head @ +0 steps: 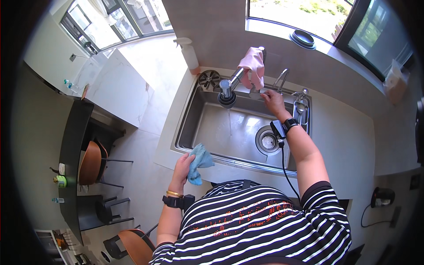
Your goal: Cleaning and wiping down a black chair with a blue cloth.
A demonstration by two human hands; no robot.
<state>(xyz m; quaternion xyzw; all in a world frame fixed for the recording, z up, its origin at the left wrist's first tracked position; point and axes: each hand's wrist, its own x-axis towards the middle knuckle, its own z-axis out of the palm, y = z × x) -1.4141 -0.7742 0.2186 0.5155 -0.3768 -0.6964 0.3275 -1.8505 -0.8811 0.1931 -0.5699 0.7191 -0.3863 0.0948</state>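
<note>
My left hand [181, 168] grips a crumpled light-blue cloth [200, 162] in front of the sink's near left corner. My right hand [274, 102] reaches across the sink, its fingertips on the metal lever [256, 94] at the faucet's base. A pink cloth [253, 66] is draped over the chrome faucet [225, 86], hiding part of its body. From the dark spout end a thin stream of water [230, 122] falls into the stainless steel sink [212, 131]. The drain strainer [268, 141] sits at the basin's right side, below my right forearm.
Behind the sink stand a spray bottle [188, 54] and a slimmer second tap [282, 79]. A soap dispenser [300, 93] is at the right corner. A dark round collapsible container [302, 39] rests on the windowsill. A cable hangs from my right wrist device [279, 129].
</note>
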